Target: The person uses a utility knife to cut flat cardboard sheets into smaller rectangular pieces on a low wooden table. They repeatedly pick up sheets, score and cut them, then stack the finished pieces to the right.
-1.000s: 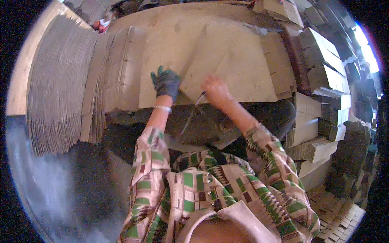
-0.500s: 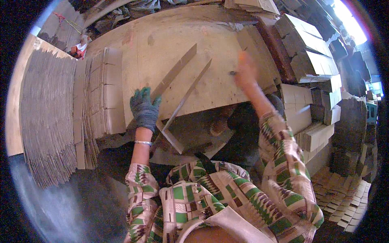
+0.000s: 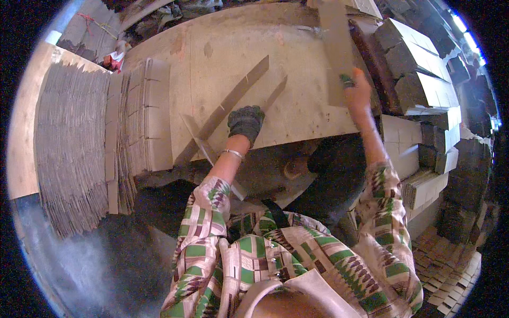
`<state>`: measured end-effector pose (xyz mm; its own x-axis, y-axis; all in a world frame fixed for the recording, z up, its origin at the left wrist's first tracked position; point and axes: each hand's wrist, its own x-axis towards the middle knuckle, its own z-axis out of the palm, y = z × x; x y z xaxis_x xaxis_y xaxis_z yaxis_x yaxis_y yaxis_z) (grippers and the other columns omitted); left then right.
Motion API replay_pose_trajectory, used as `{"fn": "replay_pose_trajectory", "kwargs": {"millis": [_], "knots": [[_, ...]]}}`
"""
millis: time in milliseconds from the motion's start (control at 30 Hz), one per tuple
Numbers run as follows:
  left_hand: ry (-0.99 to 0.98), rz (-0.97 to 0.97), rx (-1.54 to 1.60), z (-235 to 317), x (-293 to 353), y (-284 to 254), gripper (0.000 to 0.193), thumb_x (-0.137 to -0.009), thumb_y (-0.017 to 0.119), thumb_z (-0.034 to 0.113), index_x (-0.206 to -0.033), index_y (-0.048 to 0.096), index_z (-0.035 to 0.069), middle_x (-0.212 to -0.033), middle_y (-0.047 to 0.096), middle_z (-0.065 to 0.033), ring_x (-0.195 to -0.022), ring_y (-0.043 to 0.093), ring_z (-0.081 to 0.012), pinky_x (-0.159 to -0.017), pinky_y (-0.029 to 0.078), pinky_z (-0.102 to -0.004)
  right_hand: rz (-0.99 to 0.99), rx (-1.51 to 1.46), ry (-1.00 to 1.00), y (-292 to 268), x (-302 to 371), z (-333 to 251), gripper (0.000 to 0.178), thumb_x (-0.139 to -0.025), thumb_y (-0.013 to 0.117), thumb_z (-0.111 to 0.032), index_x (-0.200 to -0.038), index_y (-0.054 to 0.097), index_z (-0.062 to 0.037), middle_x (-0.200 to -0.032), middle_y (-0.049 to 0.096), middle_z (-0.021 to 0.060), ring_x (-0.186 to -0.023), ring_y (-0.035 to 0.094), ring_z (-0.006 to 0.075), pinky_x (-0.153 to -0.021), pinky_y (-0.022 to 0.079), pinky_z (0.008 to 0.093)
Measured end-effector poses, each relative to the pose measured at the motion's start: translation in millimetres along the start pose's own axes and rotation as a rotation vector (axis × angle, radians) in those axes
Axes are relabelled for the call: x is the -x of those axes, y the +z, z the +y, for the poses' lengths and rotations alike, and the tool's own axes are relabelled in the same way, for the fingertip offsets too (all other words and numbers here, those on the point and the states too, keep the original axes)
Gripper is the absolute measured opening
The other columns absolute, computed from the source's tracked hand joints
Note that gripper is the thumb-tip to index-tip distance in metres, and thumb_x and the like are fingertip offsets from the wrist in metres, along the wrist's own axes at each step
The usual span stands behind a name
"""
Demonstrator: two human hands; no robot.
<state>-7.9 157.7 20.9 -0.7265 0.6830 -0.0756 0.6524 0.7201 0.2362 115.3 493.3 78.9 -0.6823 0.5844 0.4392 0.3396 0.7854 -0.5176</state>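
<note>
My left hand (image 3: 246, 124), in a dark grey-green knitted glove, is curled over a narrow cardboard strip (image 3: 277, 91) lying aslant on the wooden tabletop (image 3: 228, 42). Beside it runs a longer, wider cardboard strip (image 3: 233, 98). Another thin cardboard piece (image 3: 200, 139), bent at an angle, sticks out past the table's near edge. Off to the right, my right hand (image 3: 359, 95) is bare apart from orange and green coverings at the fingertips. Its fingers are closed at the edge of a long cardboard sheet (image 3: 334, 47), which is smeared by motion.
Tall stacks of flat cardboard (image 3: 71, 143) and slotted cardboard pieces (image 3: 156, 116) stand along the left. Bundled cardboard (image 3: 416, 42) is piled on the right, beside a dark reddish-brown beam (image 3: 371, 58). More slotted pieces (image 3: 450, 275) lie low at the right.
My left hand has moved right, from the wide strip onto the narrow one. My right hand has moved right, and the cardboard sheet there has shifted and turned with it.
</note>
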Motion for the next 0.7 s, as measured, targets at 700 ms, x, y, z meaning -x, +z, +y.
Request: {"fn": "replay_pose_trajectory", "kwargs": {"millis": [700], "knots": [[-0.289,0.222,-0.01,-24.7,-32.7,-44.0,0.037,-0.094,0.06,0.038,-0.118,0.07,0.011,-0.12,0.07,-0.0138,-0.11,0.067,-0.0333,-0.097,0.05,-0.0478,-0.6,-0.053,-0.055,61.1,92.2,-128.2,0.093,-0.077,0.063,-0.001,-0.158,0.026,-0.0265,-0.09,0.068,0.0254,-0.085,0.066,0.0464,-0.076,0.053,0.0539]]}}
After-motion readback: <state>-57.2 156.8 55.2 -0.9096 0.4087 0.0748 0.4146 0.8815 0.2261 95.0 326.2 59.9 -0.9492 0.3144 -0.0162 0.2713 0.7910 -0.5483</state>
